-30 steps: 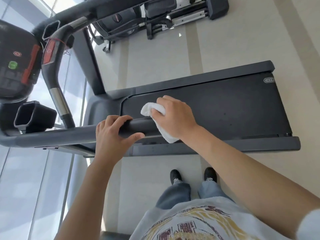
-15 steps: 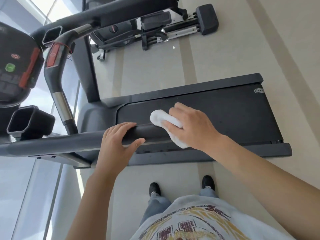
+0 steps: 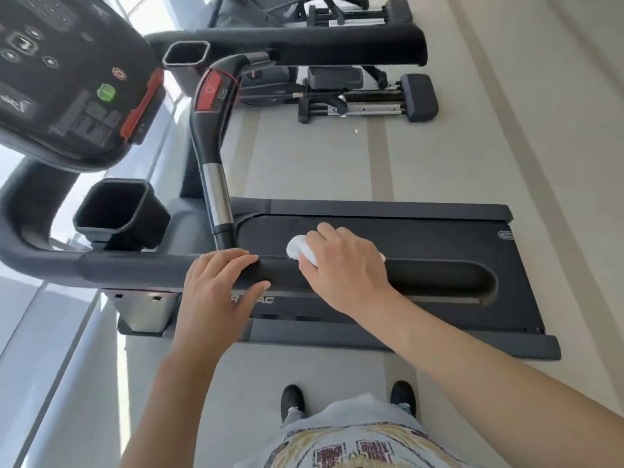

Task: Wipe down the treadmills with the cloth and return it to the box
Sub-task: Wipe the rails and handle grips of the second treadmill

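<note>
**Side Handrail Wipe: Cloth Under Right Hand**

The right hand (image 3: 347, 265) presses the white cloth (image 3: 299, 248) onto the top of the near side handrail (image 3: 439, 275) of the treadmill (image 3: 422, 231). The fingers curl over the bunched cloth and grip it; a fold of the cloth shows ahead of the fingertips, and a small corner shows past the back of the hand.

The left hand (image 3: 216, 288) rests on the same handrail, just beside the right hand and nearer the console (image 3: 67, 79). Its fingers lie straight and close together over the rail, with the thumb spread along the near face. It holds nothing.

The running belt lies below and beyond the handrail. A cup holder (image 3: 118, 214) sits at the console end of the rail. A curved grip with a red stop switch (image 3: 209, 92) rises between the two side rails. Other exercise machines (image 3: 364, 96) stand on the floor beyond the treadmill. The person's two dark shoes (image 3: 292, 398) stand on the floor beside the deck.
</note>
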A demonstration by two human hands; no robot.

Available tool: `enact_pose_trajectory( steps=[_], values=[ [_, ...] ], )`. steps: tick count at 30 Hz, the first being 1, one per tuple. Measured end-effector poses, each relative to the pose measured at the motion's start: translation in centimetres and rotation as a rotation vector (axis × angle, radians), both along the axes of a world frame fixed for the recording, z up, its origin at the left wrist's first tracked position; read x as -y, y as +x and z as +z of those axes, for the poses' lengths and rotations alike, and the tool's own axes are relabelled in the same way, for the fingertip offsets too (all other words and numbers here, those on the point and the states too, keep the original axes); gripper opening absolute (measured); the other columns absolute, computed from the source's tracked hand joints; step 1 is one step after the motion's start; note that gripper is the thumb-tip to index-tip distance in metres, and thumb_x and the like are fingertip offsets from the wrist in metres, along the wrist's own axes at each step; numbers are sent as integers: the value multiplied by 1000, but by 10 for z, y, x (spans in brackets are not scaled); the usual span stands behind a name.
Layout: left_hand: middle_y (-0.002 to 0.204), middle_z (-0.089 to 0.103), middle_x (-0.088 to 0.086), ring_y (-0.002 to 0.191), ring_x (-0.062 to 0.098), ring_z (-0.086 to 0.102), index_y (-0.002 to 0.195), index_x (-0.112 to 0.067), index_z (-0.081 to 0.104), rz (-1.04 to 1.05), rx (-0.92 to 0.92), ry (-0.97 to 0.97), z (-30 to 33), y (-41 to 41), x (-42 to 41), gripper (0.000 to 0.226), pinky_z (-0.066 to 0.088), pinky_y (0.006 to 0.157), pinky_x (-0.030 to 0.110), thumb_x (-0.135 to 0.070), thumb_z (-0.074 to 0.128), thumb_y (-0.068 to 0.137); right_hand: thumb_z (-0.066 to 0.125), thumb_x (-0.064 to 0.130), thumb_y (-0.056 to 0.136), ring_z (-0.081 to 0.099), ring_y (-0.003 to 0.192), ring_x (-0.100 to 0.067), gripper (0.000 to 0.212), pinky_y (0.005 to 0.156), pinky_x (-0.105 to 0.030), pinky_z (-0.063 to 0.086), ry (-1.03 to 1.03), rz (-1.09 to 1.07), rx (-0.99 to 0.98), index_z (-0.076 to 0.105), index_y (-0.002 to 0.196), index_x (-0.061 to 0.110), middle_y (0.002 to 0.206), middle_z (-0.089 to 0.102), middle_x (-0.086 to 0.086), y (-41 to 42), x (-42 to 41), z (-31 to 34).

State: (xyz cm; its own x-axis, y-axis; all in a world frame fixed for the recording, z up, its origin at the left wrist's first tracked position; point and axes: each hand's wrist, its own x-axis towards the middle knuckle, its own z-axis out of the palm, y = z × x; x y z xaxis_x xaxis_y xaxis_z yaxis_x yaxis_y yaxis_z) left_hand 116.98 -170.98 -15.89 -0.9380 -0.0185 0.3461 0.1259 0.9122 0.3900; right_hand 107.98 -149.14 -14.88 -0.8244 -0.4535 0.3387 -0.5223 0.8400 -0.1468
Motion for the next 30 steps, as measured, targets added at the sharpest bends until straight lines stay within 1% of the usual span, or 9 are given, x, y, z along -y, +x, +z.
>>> enact_pose_trajectory(
  steps=[3, 6, 9, 13, 17, 21, 25, 27, 30],
  values=[
    [128, 69, 0, 119, 29, 63, 125, -14, 73, 17, -29, 12, -7, 6, 42, 40, 47, 107, 54, -38, 74, 92, 60, 37, 92, 45, 60, -20, 22, 44, -28, 31, 29, 9, -8, 62, 84, 16, 78, 53, 1, 8, 57, 2],
    [130, 68, 0, 122, 29, 61, 127, -15, 72, 35, -44, 12, -9, 11, 72, 39, 46, 109, 54, -33, 79, 93, 55, 39, 96, 55, 68, -21, 25, 48, -32, 42, 31, 50, -4, 66, 97, 16, 88, 60, -1, 15, 109, 6],
    [135, 68, 1, 125, 29, 60, 130, -14, 70, 52, -30, 26, -10, 16, 91, 45, 45, 111, 54, -23, 84, 89, 57, 40, 98, 58, 72, -23, 26, 51, -34, 46, 8, 65, 6, 66, 100, 16, 92, 62, -2, 19, 155, 10],
    [138, 66, 4, 128, 28, 59, 133, -8, 68, 53, -21, 77, -13, 21, 97, 48, 43, 115, 51, -24, 81, 89, 56, 40, 99, 60, 75, -23, 27, 55, -35, 49, -38, 79, 58, 68, 103, 16, 94, 64, -1, 17, 173, 8],
    [134, 67, 2, 124, 28, 60, 129, -14, 70, 5, -32, 65, -10, 15, 91, 43, 40, 114, 55, -35, 77, 93, 63, 36, 97, 50, 65, -22, 21, 48, -31, 38, -155, 114, 50, 62, 87, 17, 79, 52, 3, 22, 144, 6],
    [132, 68, -4, 124, 25, 61, 127, -20, 70, -61, 1, 35, -12, 3, 55, 43, 30, 120, 62, -44, 77, 93, 57, 38, 94, 39, 61, -18, 29, 48, -28, 31, -122, -33, 9, 52, 74, 19, 73, 36, 10, 23, 73, 6],
    [128, 70, -6, 121, 23, 63, 125, -21, 71, -94, -6, 39, -15, -11, 17, 43, 31, 120, 59, -50, 72, 93, 65, 33, 91, 39, 59, -21, 36, 51, -25, 24, -21, -244, 60, 43, 67, 17, 69, 35, 5, 16, -21, 8],
    [126, 70, -7, 119, 23, 64, 124, -22, 72, -99, -9, 51, -16, -14, 3, 44, 34, 118, 56, -53, 71, 93, 62, 35, 90, 38, 57, -23, 38, 51, -26, 23, 2, -283, 98, 39, 66, 17, 67, 33, 3, 13, -50, 11],
    [125, 70, -9, 118, 21, 64, 122, -25, 71, -71, 9, 78, -16, -17, -7, 47, 33, 119, 52, -59, 72, 90, 58, 34, 90, 38, 57, -23, 37, 51, -26, 21, 9, -286, 145, 35, 66, 19, 66, 32, 3, 7, -59, 12]
  ],
)
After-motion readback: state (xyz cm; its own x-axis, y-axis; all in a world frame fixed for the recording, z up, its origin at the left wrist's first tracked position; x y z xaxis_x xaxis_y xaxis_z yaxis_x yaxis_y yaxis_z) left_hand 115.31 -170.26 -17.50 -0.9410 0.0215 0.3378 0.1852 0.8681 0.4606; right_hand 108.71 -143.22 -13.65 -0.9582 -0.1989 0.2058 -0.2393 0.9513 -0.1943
